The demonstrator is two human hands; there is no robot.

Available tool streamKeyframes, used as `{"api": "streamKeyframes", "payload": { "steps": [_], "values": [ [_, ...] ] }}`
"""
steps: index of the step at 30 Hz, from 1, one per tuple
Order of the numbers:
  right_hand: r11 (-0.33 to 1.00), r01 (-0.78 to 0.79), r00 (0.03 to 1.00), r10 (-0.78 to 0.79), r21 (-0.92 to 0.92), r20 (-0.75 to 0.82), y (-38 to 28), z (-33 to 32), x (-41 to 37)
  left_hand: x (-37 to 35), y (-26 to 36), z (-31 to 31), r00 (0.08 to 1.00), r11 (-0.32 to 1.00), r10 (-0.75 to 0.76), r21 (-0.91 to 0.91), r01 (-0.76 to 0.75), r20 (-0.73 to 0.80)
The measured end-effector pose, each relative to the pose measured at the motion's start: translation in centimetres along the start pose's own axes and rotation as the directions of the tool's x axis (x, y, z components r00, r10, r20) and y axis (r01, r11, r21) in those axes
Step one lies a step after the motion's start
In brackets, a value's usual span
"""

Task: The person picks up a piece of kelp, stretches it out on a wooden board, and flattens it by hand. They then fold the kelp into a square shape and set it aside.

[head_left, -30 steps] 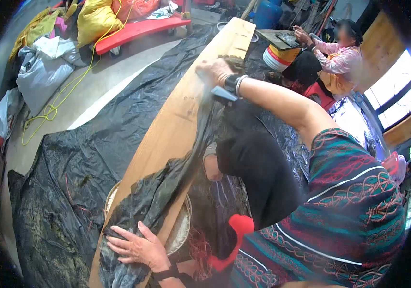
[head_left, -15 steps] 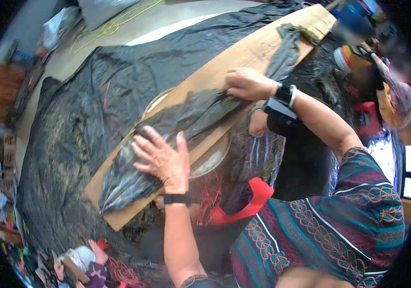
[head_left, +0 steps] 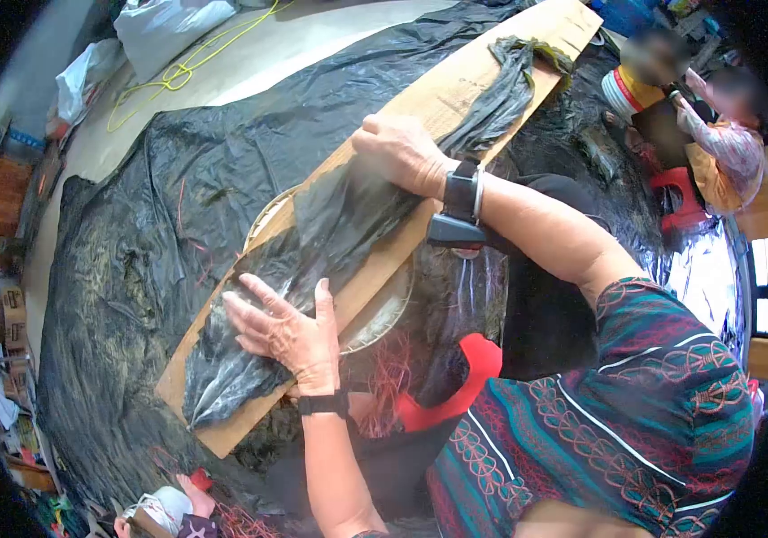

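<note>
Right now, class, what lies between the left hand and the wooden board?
The head view shows a dark, wrinkled sheet between the left hand and wooden board.

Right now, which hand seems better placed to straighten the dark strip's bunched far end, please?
Probably the right hand: it is midway along the wooden board, nearer that end of the dark strip; the left hand lies spread near the opposite end.

1 bd (head_left: 442,97) – 1 bskt (head_left: 384,318) – 2 wh. bags (head_left: 167,38) (head_left: 86,82)
</note>
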State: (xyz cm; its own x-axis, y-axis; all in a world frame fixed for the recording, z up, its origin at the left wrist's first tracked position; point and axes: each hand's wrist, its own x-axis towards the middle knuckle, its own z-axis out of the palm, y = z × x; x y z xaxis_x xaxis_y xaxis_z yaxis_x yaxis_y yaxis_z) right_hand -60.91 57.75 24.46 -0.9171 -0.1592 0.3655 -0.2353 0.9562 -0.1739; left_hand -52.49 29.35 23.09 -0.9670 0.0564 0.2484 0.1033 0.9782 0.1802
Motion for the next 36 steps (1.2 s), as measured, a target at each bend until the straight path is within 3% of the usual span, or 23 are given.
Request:
{"api": "streamKeyframes", "payload": {
  "steps": [1,2,4,5,8,9,14,17,24,27,32,34,36],
  "values": [
    [0.999,0.022,0.999,-0.021,0.042,-0.039,0.3,0.4,-0.2,0.1,0.0,-0.3,0.987,0.994,0.086,-0.059,-0.095,-0.135],
    [0.999,0.017,0.999,-0.016,0.039,-0.039,0.5,0.3,-0.2,0.1,0.5,-0.7,0.987,0.993,0.091,-0.061,-0.1,-0.134],
    [0.998,-0.02,1.0,0.021,0.058,-0.011,0.5,0.5,-0.2,-0.2,0.9,-1.5,0.877,0.882,0.459,-0.048,-0.469,-0.146],
    [0.998,-0.059,0.998,0.058,0.033,0.02,0.3,0.6,-0.1,-0.4,1.6,-1.5,0.854,0.853,0.498,-0.096,-0.514,-0.148],
    [1.0,-0.026,1.0,0.026,0.014,-0.007,0.3,1.0,-0.1,-0.3,2.8,-0.7,0.87,0.84,0.484,-0.228,-0.492,-0.095],
    [1.0,-0.022,1.0,0.022,0.014,-0.005,0.5,1.1,0.1,0.3,3.4,-0.5,0.87,0.836,0.464,-0.243,-0.492,-0.167],
    [0.998,-0.065,0.998,0.065,0.016,0.028,0.2,1.4,0.2,1.8,3.3,1.4,0.859,0.829,0.464,-0.235,-0.507,-0.216],
    [0.998,-0.067,0.997,0.067,0.008,0.025,0.3,1.4,0.2,1.6,3.6,1.1,0.846,0.83,0.506,-0.174,-0.53,-0.166],
    [0.998,-0.056,0.998,0.055,0.03,0.039,0.7,1.7,0.5,-0.4,3.3,0.0,0.813,0.732,0.562,-0.368,-0.574,-0.151],
    [0.999,-0.047,0.999,0.048,0.02,-0.002,0.6,2.0,0.2,-0.6,3.5,0.1,0.809,0.742,0.578,-0.342,-0.576,-0.109],
    [1.0,0.003,0.979,0.002,0.024,-0.206,-0.1,1.5,-0.3,0.1,4.1,-0.1,0.849,0.767,0.526,-0.404,-0.499,-0.049],
    [0.998,-0.041,0.981,0.05,0.052,-0.186,-1.6,-0.4,-0.9,0.2,4.4,-0.7,0.854,0.769,0.518,-0.407,-0.493,-0.055],
    [0.994,0.103,0.926,-0.085,0.03,-0.369,-2.4,-1.8,-2.1,0.4,4.5,-1.1,0.856,0.77,0.513,-0.408,-0.49,-0.061]
  ]
}}
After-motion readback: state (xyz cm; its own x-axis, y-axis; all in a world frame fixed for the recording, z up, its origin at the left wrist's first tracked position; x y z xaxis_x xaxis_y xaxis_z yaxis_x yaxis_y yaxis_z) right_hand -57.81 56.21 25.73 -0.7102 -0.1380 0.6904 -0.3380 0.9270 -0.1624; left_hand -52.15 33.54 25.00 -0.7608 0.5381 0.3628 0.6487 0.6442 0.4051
